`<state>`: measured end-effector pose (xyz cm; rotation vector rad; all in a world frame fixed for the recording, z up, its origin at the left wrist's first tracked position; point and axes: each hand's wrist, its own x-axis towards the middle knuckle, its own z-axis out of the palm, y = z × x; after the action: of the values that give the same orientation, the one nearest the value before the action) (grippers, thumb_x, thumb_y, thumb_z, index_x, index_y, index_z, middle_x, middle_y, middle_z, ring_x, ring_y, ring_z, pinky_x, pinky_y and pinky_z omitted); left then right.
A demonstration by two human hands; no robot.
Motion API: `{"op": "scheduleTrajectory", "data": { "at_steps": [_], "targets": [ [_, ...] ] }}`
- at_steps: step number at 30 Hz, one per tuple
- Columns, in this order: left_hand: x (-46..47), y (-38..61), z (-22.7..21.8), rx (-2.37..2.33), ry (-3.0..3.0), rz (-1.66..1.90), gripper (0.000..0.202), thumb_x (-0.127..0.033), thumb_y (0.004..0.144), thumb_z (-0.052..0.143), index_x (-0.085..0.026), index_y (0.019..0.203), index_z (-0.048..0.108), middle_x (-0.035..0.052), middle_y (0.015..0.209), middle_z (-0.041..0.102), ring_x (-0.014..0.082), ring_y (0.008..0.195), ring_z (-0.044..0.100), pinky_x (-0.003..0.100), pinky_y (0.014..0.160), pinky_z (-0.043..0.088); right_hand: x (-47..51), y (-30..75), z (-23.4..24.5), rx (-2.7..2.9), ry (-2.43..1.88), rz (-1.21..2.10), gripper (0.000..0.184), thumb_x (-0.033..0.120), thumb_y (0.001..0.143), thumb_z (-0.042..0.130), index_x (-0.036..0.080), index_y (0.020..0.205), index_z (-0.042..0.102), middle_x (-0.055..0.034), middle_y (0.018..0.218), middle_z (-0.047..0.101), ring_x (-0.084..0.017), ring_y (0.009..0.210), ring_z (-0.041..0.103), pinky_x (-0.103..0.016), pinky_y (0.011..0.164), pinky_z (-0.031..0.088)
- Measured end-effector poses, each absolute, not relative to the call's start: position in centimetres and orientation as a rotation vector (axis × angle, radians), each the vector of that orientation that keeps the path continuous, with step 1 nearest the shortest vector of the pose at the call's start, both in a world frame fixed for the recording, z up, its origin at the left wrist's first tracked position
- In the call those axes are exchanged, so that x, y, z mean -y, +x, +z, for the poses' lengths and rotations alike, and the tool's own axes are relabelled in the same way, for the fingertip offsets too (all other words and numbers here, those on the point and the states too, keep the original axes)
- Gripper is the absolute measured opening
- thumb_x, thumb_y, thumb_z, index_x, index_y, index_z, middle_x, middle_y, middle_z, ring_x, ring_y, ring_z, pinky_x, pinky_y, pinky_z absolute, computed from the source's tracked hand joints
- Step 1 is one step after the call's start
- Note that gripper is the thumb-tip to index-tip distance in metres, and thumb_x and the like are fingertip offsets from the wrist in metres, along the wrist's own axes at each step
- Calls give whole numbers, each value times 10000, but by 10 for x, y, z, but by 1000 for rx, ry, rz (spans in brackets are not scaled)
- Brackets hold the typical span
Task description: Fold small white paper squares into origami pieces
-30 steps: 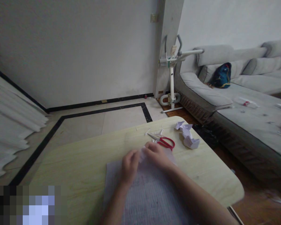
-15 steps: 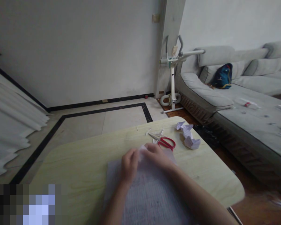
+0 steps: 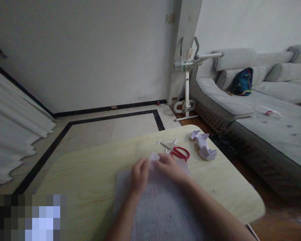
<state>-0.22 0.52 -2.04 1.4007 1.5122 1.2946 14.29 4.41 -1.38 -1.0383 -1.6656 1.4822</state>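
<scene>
My left hand (image 3: 139, 174) is grasping one side of a small white paper (image 3: 154, 156), at twelve o'clock before me, and my right hand (image 3: 171, 166) is grasping its other side, above a large sheet (image 3: 163, 207). Toward one o'clock lie red-handled scissors (image 3: 174, 149), then folded paper pieces (image 3: 203, 146).

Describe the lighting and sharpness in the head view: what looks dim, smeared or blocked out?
In the head view, the light is dim and grey, with no strong glare on the table; in that head view, the marks on the sheet are too smeared to read, the paper in the hands lacks fine detail, and coarse blocks hide the lower-left corner.
</scene>
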Motion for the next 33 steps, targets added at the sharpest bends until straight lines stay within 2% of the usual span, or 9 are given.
{"op": "scheduleTrajectory", "data": {
  "at_steps": [5,13,16,20,26,30,33],
  "targets": [
    [-5,-2,-18,-1545,1382,1371,326,-355,883,480,-183,607,461,-45,565,428,107,543,413,199,510,324,-45,142,-17,1669,-1095,1434,238,390,849,560,192,716,544,10,653,542,-143,622,521,-227,514,367],
    [-5,0,-20,-1510,1342,1324,288,-369,875,497,-172,668,533,-38,590,474,113,556,441,192,510,349,-46,145,-14,1711,-959,1308,113,317,864,549,216,849,599,-11,849,573,-157,760,560,-251,648,433],
    [-6,-2,-20,-1534,1387,1349,268,-368,877,499,-166,714,569,-25,629,521,124,599,480,195,540,374,-46,143,-14,1778,-959,1232,138,306,892,513,204,833,583,-16,845,561,-154,754,545,-254,666,432],
    [-6,-3,-19,-1601,1453,1394,284,-366,879,505,-166,687,561,-24,611,521,126,602,495,197,554,385,-45,139,-16,1845,-998,1100,197,301,916,482,191,761,533,-15,803,536,-148,729,512,-256,673,420],
    [-8,-2,-26,-1628,1399,1365,305,-396,888,503,-158,726,603,-12,604,567,132,575,534,205,534,419,-45,140,-16,1852,-987,1090,214,276,905,485,183,713,493,-3,763,501,-135,702,491,-240,632,396],
    [-10,-2,-32,-1663,1498,1445,215,-349,878,541,-154,905,627,34,760,642,161,696,609,243,631,490,-45,140,-18,1797,-1081,1051,207,258,874,479,194,682,437,22,668,455,-128,629,456,-231,560,359],
    [-10,-3,-33,-1685,1758,1571,180,-271,866,564,-160,996,619,71,879,627,188,824,616,300,733,516,-46,139,-21,1767,-1132,960,207,239,847,479,198,655,411,32,618,432,-123,590,430,-226,526,327]
  ]
}}
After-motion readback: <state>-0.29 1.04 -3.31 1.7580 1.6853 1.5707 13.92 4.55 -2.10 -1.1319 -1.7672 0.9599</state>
